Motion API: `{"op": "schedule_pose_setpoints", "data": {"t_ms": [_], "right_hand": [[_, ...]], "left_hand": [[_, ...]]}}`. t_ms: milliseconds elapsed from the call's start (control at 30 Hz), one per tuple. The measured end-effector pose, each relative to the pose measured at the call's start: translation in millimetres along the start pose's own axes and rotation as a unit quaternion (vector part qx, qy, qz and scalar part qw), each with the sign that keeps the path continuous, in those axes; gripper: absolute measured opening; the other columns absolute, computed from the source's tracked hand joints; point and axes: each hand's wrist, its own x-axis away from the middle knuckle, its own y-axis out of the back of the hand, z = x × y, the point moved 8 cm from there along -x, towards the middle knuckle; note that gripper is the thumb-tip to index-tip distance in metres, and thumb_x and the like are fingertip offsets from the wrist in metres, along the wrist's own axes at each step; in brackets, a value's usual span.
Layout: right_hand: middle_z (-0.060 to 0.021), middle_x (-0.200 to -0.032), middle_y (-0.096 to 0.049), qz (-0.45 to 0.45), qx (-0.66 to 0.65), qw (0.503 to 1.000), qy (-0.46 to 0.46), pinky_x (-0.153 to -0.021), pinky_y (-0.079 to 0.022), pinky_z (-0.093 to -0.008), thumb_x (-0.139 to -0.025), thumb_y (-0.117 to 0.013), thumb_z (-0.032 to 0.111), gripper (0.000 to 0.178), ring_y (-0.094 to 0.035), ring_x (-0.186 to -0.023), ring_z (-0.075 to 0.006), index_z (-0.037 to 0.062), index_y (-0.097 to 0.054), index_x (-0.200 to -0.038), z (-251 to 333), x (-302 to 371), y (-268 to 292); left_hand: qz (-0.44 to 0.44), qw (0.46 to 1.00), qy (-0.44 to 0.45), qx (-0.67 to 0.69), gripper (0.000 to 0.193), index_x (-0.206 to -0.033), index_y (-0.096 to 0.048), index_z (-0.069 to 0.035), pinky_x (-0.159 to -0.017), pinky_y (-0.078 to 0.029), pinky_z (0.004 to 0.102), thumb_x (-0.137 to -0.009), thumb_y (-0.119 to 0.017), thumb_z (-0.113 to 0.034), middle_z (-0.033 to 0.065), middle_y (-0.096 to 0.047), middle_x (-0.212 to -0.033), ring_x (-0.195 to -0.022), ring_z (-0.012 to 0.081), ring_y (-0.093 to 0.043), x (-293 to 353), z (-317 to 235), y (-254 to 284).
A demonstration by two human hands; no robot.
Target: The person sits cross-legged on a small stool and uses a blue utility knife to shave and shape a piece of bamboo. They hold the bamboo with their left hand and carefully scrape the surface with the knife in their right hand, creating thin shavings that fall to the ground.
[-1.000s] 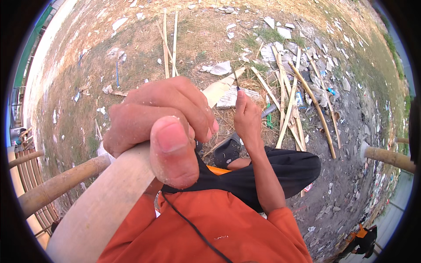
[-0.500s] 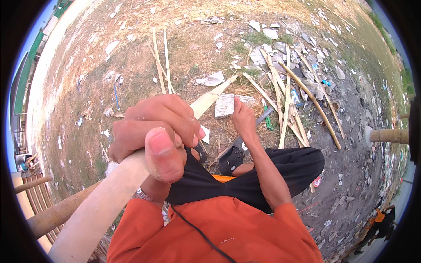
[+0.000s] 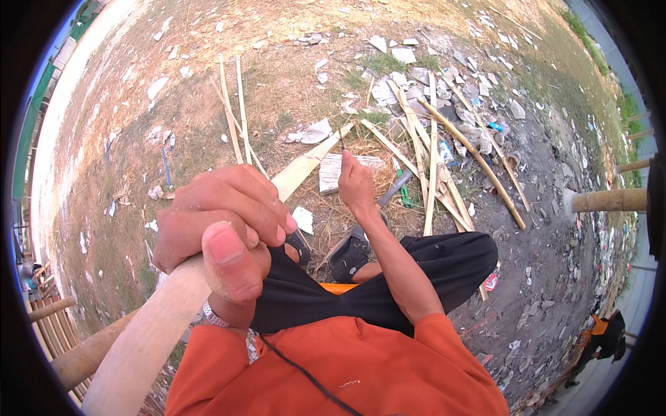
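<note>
My left hand (image 3: 215, 232) is closed round a long, flat, pale bamboo strip (image 3: 149, 333), thumb on top. One end of the strip runs past the lower left of the view; the other reaches forward over the ground. To the right, my right hand (image 3: 356, 184) is closed beside the strip's far part. A thin dark blade-like tool (image 3: 342, 141) juts up from its fist, seen nearly edge-on; its handle is hidden. Below that hand's far side lies a whitish, weathered wooden block (image 3: 330, 175) on the ground.
Several bamboo strips (image 3: 431, 152) and a round bamboo pole (image 3: 479, 159) lie front right, next to a grey bar-shaped thing (image 3: 395, 188). More strips (image 3: 231, 114) lie front left. Bamboo poles (image 3: 94, 353) stand at my left. Litter covers the ground. A person (image 3: 602, 340) is far right.
The whole view has shifted slightly, so the ground things sit further left. My right hand has turned a little and drawn closer to the strip; the thin dark tool now shows above it.
</note>
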Motion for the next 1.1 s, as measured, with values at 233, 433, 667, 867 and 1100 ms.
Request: {"op": "schedule_pose_setpoints", "data": {"t_ms": [233,433,667,867,1100], "right_hand": [[-0.0314,-0.077,-0.061,0.023,0.073,0.997,-0.022,-0.073,-0.045,-0.0552,-0.098,-0.031,0.045,0.056,-0.059,-0.079,-0.0493,0.0011,-0.066,-0.093,-13,-21,-14],[-0.0308,-0.083,-0.063,0.050,0.137,0.988,-0.060,-0.079,-0.046,-0.0552,-0.097,-0.028,0.049,0.059,-0.061,-0.085,-0.0477,0.0041,-0.066,-0.101,-43,-34,-25],[-0.0239,-0.076,-0.066,0.045,0.340,0.934,-0.098,-0.070,-0.052,-0.0477,-0.098,-0.032,0.046,0.061,-0.066,-0.076,-0.0405,-0.0041,-0.066,-0.091,-124,-59,-19],[-0.0257,-0.075,-0.064,0.014,0.304,0.949,-0.087,-0.071,-0.049,-0.0477,-0.098,-0.034,0.044,0.057,-0.064,-0.079,-0.0396,-0.0018,-0.065,-0.085,-119,-32,12],[-0.0262,-0.058,-0.051,0.103,-0.080,0.990,0.061,-0.056,-0.040,-0.0483,-0.099,-0.038,0.035,0.045,-0.056,-0.060,-0.0440,0.0005,-0.059,-0.079,90,51,38]], "left_hand": [[-0.063,0.998,0.021,0.007,0.026,-0.068,-0.039,-0.009,-0.040,-0.033,0.0296,-0.093,-0.034,-0.016,0.0059,-0.045,-0.050,-0.037,0.0153,-0.043,0,6,21],[-0.064,0.998,0.021,0.010,0.027,-0.067,-0.039,-0.010,-0.040,-0.032,0.0289,-0.092,-0.035,-0.018,0.0053,-0.044,-0.049,-0.036,0.0150,-0.042,1,8,31],[-0.025,1.000,0.010,0.003,0.028,-0.068,-0.040,-0.009,-0.040,-0.033,0.0290,-0.093,-0.037,-0.019,0.0056,-0.045,-0.049,-0.037,0.0156,-0.045,-5,5,25],[0.001,1.000,0.015,0.008,0.027,-0.068,-0.040,-0.009,-0.041,-0.035,0.0283,-0.093,-0.037,-0.020,0.0056,-0.046,-0.050,-0.038,0.0157,-0.046,-1,6,26],[0.061,0.997,-0.002,0.038,0.035,-0.062,-0.041,-0.008,-0.039,-0.044,0.0273,-0.093,-0.047,-0.023,0.0035,-0.053,-0.053,-0.043,0.0152,-0.057,-4,0,23]]}}
